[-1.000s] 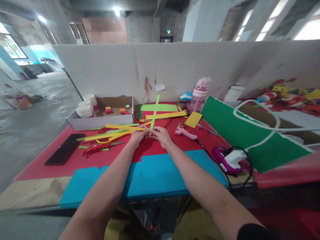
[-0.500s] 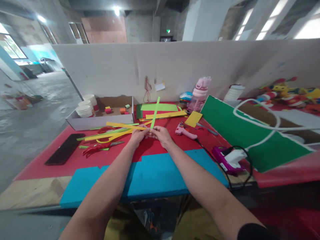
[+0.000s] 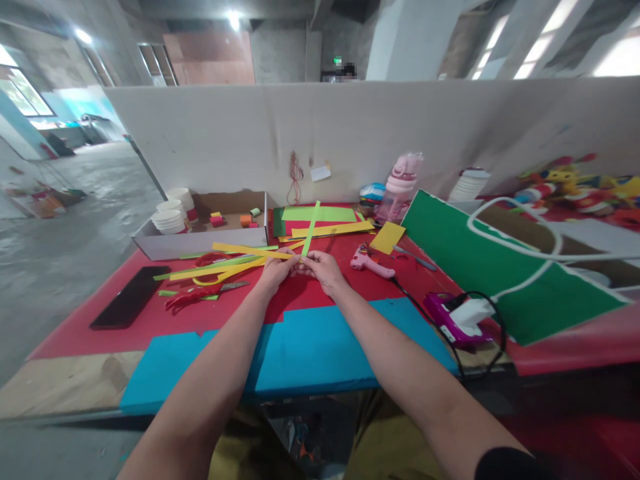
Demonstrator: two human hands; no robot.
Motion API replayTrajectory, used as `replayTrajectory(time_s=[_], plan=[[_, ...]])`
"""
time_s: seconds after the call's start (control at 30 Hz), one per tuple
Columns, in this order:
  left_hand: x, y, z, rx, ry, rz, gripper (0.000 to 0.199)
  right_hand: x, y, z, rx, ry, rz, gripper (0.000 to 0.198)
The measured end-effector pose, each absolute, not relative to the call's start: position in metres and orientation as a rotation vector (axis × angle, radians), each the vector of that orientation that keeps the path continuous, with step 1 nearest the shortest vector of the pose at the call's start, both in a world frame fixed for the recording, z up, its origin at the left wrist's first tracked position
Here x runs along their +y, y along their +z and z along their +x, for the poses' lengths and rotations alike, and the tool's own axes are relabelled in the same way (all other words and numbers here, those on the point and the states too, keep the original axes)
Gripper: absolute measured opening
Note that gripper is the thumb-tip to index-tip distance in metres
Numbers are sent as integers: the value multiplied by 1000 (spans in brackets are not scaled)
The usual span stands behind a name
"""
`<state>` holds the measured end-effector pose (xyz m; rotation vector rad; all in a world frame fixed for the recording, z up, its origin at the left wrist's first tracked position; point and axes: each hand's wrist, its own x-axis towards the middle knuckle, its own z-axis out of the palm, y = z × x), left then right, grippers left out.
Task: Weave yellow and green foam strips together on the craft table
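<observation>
My left hand (image 3: 278, 272) and my right hand (image 3: 323, 268) meet above the red table covering, fingertips pinched together. Between them the ends of two paper strips come together. A yellow strip (image 3: 245, 250) runs out to the left from my left fingers. Upward from the fingertips stands a light green strip (image 3: 311, 228), its lower end at my right fingers. How the two ends are joined is hidden by the fingers. Left of my hands lies a loose pile of yellow and green strips (image 3: 200, 272), with red-handled scissors (image 3: 193, 295) just in front.
A pink glue gun (image 3: 373, 262) lies right of my hands, near a yellow paper piece (image 3: 389, 237) and a purple power strip (image 3: 453, 323). A black phone (image 3: 131, 297) lies left. Behind stands a box (image 3: 205, 245) with paper cups; blue sheets (image 3: 330, 353) cover the front edge.
The green strip's upper end has dipped slightly. My hands stay in nearly the same place, still pinching the strips. A blurred shape now shows beyond the partition.
</observation>
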<state>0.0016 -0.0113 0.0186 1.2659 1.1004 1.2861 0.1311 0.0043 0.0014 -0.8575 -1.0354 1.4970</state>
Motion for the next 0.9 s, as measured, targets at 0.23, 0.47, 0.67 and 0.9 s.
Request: replayTrajectory(time_s=[0.23,0.47,0.67,0.9], plan=[[-12,19,3,1094,1297,1241,30,5,1,131,-1038,1481,-872,21],[-11,18,2,1093,1290,1256,30,5,1,131,-1039,1479,-866,22],[-10,17,2,1099,1300,1265,31,7,-1,131,-1042,1485,-862,27],[-3,10,0,1109,1322,1312,30,8,-2,134,-1096,1374,-875,28]])
